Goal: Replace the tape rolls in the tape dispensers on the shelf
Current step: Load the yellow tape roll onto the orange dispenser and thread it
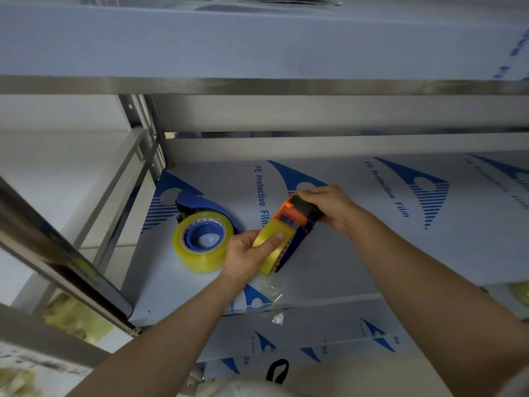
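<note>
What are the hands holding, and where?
The left hand grips the yellowish tape roll round its outer band. The right hand holds the orange-and-blue plastic dispenser at its orange end.

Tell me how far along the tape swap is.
One looks done: the blue dispenser lies on the shelf with a roll on its hub. In hand: the right hand grips the orange dispenser while the left hand holds a second roll on it. Left: seating that roll and threading it.

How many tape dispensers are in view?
2: a blue dispenser lying at shelf left; an orange-and-blue dispenser held by left hand and right hand. Others may be hidden.
</note>
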### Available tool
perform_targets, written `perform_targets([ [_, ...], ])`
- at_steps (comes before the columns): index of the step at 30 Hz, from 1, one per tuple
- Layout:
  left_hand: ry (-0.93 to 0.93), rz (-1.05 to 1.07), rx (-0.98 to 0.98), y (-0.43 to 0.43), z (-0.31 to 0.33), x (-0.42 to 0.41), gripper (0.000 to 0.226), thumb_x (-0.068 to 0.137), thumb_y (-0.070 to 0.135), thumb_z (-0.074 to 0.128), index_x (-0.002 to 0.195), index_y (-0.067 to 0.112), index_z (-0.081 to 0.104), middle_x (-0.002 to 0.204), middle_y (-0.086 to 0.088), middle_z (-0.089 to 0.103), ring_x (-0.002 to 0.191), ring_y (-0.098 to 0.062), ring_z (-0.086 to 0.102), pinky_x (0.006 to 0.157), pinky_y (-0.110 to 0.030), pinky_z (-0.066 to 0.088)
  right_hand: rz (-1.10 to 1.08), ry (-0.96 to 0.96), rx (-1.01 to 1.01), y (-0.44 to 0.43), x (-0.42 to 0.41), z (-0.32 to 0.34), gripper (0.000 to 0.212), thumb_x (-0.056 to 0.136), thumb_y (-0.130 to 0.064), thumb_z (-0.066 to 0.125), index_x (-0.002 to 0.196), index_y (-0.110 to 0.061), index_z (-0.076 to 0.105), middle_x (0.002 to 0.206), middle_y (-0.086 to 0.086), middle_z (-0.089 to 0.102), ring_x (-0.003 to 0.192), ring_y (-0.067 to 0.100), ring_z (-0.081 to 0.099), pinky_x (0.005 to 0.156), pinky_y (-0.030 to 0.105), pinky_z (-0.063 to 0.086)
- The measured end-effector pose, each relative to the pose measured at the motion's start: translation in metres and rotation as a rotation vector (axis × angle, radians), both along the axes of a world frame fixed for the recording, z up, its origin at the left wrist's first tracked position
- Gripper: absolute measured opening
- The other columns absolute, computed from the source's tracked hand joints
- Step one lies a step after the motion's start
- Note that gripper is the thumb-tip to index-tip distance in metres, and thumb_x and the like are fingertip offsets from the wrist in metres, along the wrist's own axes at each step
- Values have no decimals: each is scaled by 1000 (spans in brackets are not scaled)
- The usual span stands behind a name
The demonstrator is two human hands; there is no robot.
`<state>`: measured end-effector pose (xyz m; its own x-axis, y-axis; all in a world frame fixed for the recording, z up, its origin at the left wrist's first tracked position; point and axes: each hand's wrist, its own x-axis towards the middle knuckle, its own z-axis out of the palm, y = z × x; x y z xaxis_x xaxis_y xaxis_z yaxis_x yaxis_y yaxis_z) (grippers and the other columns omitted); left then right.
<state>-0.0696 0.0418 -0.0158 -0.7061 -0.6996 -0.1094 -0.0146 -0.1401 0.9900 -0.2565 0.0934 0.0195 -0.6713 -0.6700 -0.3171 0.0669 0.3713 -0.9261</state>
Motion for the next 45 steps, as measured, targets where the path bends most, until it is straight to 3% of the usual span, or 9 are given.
perform_targets([
  [7,-2,2,-6,0,1,-3,29,81,12,70,57,6,55,40,2,59,34,-5,53,38,-16,44,-82,-72,0,9,0,-11,19,83,-26,69,83,-7,66,83,13,66,79,27,62,78,44,55],
  [14,-18,6,-28,-3,0,-5,30,81,13,70,56,8,54,39,4,58,34,-4,52,38,-15,43,-66,-4,55,-4,1,-7,15,82,-25,67,86,-11,69,102,19,69,96,33,66,85,43,54],
  [20,-19,40,-14,-7,-7,-5,28,80,19,71,59,7,56,44,3,60,39,-6,54,41,-17,46,-111,-229,-66,2,2,-12,6,82,-13,68,86,-9,68,86,11,68,78,23,64,77,37,53],
  [24,-29,64,-14,-10,-11,-6,29,79,22,72,59,8,57,46,4,59,41,-6,54,44,-17,47,-155,-182,-100,6,4,-15,2,81,-6,66,80,-4,66,74,10,65,65,21,63,60,32,56],
  [30,-25,25,-30,-7,-7,-7,32,80,17,71,54,10,54,40,5,57,36,-3,51,40,-15,43,-251,-210,-116,8,1,-22,3,78,-10,67,78,-7,66,68,9,63,63,22,62,60,32,56],
  [34,-23,9,-50,-6,-4,-8,35,81,14,70,52,10,52,37,6,55,33,-2,49,38,-14,41,-184,-157,-36,-2,0,-16,26,78,-29,72,91,-8,64,86,12,68,80,26,66,77,41,58],
  [36,-15,12,-35,-5,-4,-7,34,81,13,70,53,9,52,37,5,56,33,-3,50,37,-15,41,-159,-115,-21,-5,3,-12,23,79,-28,73,83,-8,64,89,13,67,86,27,65,84,46,56],
  [38,-16,14,-33,-5,-5,-7,33,81,14,70,54,8,52,38,4,56,33,-4,51,37,-15,42,-170,-98,-25,-5,3,-10,21,78,-26,74,79,-9,63,84,12,66,83,27,65,84,47,56],
  [45,-23,54,-19,-11,-13,-7,29,79,21,72,58,9,57,47,4,60,41,-7,55,44,-17,47,-227,-339,-136,5,10,-28,26,79,-22,71,100,-7,68,86,12,68,74,24,65,72,37,55],
])
